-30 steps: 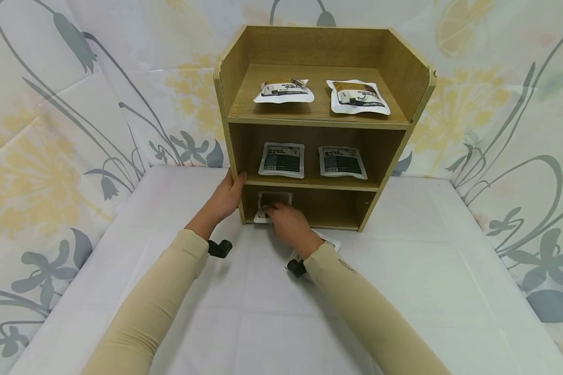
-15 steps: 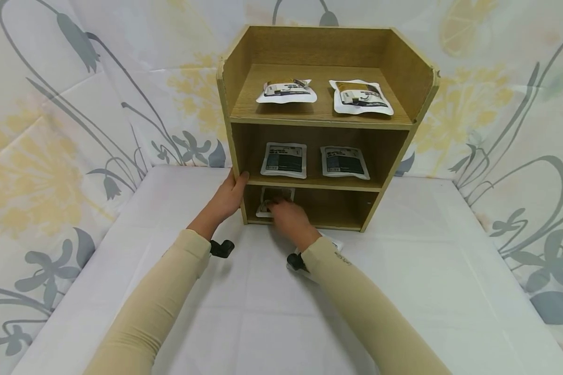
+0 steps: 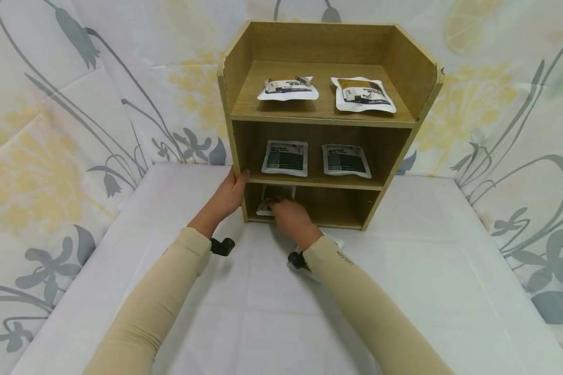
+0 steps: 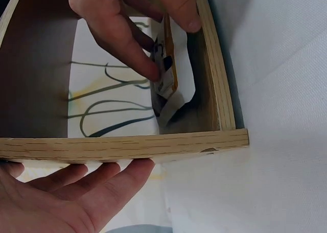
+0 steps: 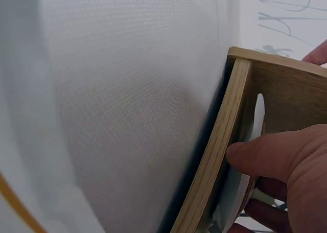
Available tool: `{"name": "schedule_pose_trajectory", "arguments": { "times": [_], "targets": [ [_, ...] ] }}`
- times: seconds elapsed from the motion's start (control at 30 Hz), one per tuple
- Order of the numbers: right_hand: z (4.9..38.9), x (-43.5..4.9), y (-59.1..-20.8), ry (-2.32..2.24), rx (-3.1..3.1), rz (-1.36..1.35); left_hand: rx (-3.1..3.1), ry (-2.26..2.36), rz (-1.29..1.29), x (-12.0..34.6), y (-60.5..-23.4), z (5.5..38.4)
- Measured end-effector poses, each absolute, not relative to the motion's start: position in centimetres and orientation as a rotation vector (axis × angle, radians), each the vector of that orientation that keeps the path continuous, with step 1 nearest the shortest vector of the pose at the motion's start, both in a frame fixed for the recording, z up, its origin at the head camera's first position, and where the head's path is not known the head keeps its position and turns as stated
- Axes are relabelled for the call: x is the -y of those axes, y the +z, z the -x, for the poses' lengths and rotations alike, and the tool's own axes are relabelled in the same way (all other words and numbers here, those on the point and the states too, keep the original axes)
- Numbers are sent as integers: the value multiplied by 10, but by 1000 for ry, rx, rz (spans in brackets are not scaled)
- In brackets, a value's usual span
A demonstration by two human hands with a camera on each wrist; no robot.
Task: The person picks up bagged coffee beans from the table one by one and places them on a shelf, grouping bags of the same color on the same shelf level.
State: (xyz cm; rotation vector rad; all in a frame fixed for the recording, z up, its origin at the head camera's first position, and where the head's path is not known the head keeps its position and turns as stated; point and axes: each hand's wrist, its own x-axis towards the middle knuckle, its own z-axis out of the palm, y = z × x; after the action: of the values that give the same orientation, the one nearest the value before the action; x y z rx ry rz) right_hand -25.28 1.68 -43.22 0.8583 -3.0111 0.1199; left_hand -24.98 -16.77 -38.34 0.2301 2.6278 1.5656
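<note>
A small wooden shelf unit (image 3: 319,181) stands against the patterned backdrop. My left hand (image 3: 227,198) steadies its left side panel, the fingers laid along the outside in the left wrist view. My right hand (image 3: 291,216) reaches into the bottom compartment. There it holds a flat white pouch (image 4: 181,64) with a printed face, which lies at the left on the bottom board. Fingers press the printed face, and the thumb (image 5: 255,154) is at its front edge. In the head view the hand partly covers this pouch.
Two pouches (image 3: 286,159) with dark labels lie on the middle shelf. Two more pouches (image 3: 363,95), with brown and white print, rest on the top shelf. Another pouch (image 3: 335,241) lies on the white tablecloth (image 3: 281,323), partly under my right wrist.
The right hand has pushed the pouch a little farther back into the bottom compartment. The left hand has stayed at the side panel.
</note>
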Motion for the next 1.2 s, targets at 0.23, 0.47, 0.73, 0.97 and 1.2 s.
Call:
{"name": "schedule_pose_trajectory", "arguments": {
  "times": [0.23,0.47,0.73,0.97,1.2],
  "targets": [
    [250,-21,-429,147,2994,-852,-2622,1565,-224,166,-383,249],
    [246,-25,-428,158,2945,-869,-2611,1568,-205,166,-384,250],
    [239,-33,-429,178,2918,-914,-2604,1585,-212,166,-382,248],
    [227,-40,-423,212,2926,-928,-2595,1584,-211,165,-383,250],
    [215,-48,-420,215,2926,-920,-2591,1582,-222,166,-382,249]
  ]
}}
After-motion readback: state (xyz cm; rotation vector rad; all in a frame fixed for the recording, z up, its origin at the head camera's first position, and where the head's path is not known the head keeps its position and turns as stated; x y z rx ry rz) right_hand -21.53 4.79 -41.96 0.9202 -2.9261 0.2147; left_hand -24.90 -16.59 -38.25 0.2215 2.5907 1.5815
